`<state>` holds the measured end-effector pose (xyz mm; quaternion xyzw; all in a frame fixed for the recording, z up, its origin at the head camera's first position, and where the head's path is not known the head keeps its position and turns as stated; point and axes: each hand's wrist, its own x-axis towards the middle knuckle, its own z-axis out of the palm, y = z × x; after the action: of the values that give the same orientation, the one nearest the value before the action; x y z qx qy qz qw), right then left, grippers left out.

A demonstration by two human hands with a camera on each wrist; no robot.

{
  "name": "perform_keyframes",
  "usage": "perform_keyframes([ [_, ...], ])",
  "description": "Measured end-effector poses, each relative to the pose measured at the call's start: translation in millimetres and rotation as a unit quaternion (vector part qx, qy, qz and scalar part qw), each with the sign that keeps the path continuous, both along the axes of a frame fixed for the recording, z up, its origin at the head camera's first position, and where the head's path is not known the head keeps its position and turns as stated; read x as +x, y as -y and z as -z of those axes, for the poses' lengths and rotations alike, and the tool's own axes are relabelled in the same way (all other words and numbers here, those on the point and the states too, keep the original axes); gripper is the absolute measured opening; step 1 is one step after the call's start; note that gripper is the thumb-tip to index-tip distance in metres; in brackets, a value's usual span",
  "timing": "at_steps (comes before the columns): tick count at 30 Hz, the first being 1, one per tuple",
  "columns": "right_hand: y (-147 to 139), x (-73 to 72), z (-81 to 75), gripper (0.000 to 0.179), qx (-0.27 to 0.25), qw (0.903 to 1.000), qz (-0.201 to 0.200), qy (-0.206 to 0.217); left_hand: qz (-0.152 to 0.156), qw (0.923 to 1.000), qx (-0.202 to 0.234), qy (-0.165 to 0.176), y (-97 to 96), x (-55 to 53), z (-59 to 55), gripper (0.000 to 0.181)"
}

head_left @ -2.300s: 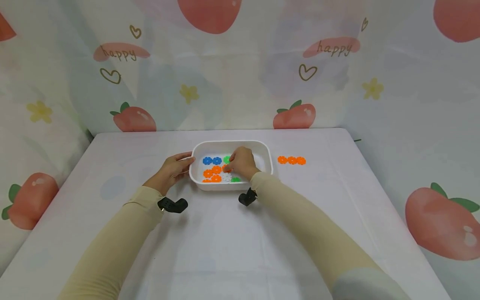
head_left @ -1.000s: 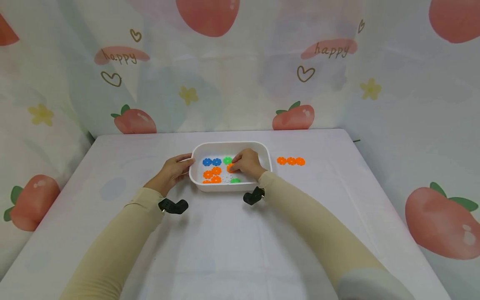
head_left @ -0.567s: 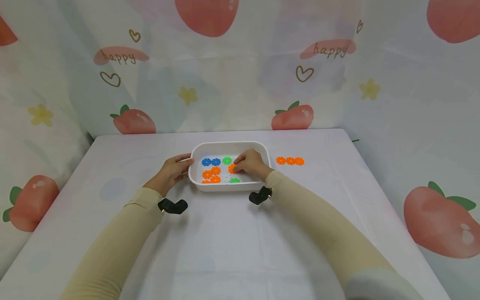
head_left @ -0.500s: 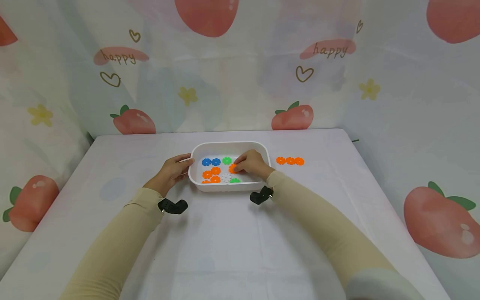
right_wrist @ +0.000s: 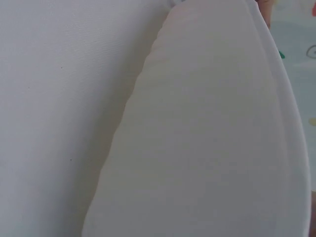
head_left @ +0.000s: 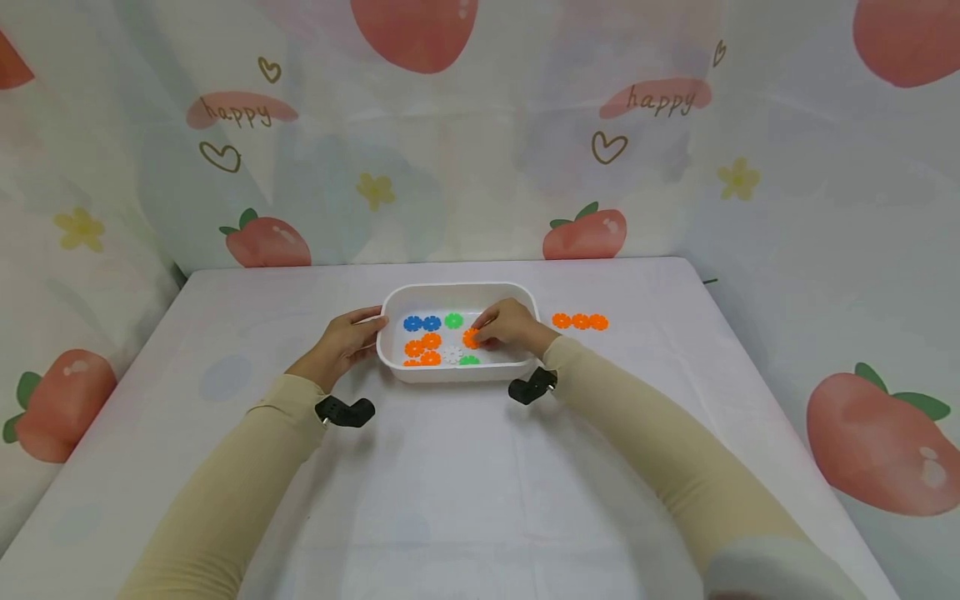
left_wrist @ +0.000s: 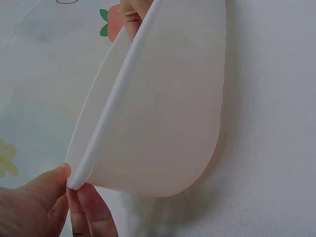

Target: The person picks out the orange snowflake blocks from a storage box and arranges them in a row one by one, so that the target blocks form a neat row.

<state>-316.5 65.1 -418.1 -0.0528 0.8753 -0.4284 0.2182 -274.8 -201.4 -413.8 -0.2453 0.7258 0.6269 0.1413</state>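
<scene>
A white plastic tray (head_left: 431,375) stands on the table with flower-shaped interlocking discs inside. My left hand (head_left: 347,343) pinches its left rim, thumb on top and fingers beneath, as the left wrist view shows at the thumb (left_wrist: 47,185). Inside the tray, my right hand (head_left: 516,325) pinches an orange disc (head_left: 470,338) between thumb and fingers. Left of it lie two blue discs (head_left: 422,323), a green disc (head_left: 453,321) and several orange discs (head_left: 431,341). White discs (head_left: 452,356) and another green disc (head_left: 468,361) are near the front wall. The right wrist view shows mostly the tray's outer wall (right_wrist: 207,128).
Right of the tray, three orange discs (head_left: 581,322) lie in a joined row on the white tablecloth (head_left: 442,483). A printed curtain (head_left: 465,167) hangs behind the table and along both sides. Each wrist wears a black camera mount (head_left: 345,412).
My right hand has shifted right inside the tray, drawing the orange disc away from the other pieces and uncovering the green disc. My left hand stays on the rim.
</scene>
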Motion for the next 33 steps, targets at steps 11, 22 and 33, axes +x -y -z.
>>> perform_keyframes([
  [11,-3.7,-1.6,-12.7,0.023,0.025,0.9995,-0.009,-0.016,-0.001,1.0,0.001,0.002,0.3,-0.2,0.6,0.049],
  [22,-5.7,-3.5,-20.2,0.023,-0.003,0.9999,-0.003,0.011,0.001,1.0,-0.003,0.001,-0.7,0.8,0.8,0.049],
  [33,-11.6,-2.4,-33.6,0.025,-0.004,0.9989,-0.026,0.038,-0.005,1.0,-0.006,0.004,-0.7,-0.7,-0.1,0.049],
])
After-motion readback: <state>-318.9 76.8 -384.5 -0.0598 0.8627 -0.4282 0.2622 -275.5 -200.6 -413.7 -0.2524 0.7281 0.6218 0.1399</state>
